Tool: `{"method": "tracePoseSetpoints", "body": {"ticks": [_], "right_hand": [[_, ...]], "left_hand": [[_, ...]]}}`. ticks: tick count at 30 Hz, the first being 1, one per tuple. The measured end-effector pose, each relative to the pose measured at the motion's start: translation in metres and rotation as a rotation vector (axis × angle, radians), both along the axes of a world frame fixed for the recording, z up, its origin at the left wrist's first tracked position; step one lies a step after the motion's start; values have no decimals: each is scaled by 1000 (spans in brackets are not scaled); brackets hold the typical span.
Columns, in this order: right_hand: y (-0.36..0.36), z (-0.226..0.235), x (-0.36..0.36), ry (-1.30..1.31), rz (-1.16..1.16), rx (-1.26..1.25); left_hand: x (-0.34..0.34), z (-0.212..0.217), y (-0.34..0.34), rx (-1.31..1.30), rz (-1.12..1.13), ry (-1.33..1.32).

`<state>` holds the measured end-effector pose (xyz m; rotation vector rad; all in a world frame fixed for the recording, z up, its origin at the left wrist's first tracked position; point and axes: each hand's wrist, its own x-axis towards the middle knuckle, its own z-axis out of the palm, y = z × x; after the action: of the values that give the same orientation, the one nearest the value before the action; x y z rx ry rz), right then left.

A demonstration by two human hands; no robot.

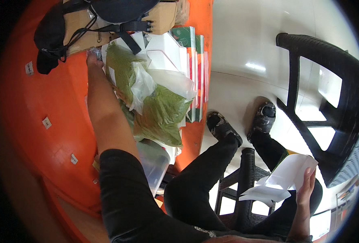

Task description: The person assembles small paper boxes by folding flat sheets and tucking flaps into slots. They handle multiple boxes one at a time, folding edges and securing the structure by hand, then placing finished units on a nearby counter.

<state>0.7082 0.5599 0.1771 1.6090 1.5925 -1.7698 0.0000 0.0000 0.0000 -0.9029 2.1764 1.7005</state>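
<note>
My left arm stretches across to the far part of the orange table, and my left hand (93,60) is closed at a small piece of crinkled clear plastic (94,52); its fingers are partly hidden. Beside that hand lie bags of green powder (161,111), with clear plastic tops, on top of flat cartons (190,65) with green and red edges. Over my lap at the right, my right hand (306,186) holds a white-lined carton (282,174) with its flaps loose. A green and yellow edge shows behind it.
A black bag with straps (118,20) rests on brown cardboard at the far end of the table (37,109). Nearer stands a clear plastic tub (153,162). A black plastic chair (329,77) is on the right, beyond my feet on the pale floor (244,48).
</note>
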Motion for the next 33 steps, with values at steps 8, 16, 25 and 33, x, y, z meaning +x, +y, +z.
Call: {"method": "tracePoseSetpoints", "body": {"ticks": [8,16,25,33], "right_hand": [[0,-20,7,-4,-36,-39],[-1,-10,8,-60,-141,48],[-8,25,-2,47,-20,-26],[-10,34,40,196,-3,-116]], "left_hand": [[-41,-15,-46,-250,157,41],[1,-23,-30,-13,-18,286],[79,78,-13,679,-21,451],[203,187,70,1008,-52,453]]}}
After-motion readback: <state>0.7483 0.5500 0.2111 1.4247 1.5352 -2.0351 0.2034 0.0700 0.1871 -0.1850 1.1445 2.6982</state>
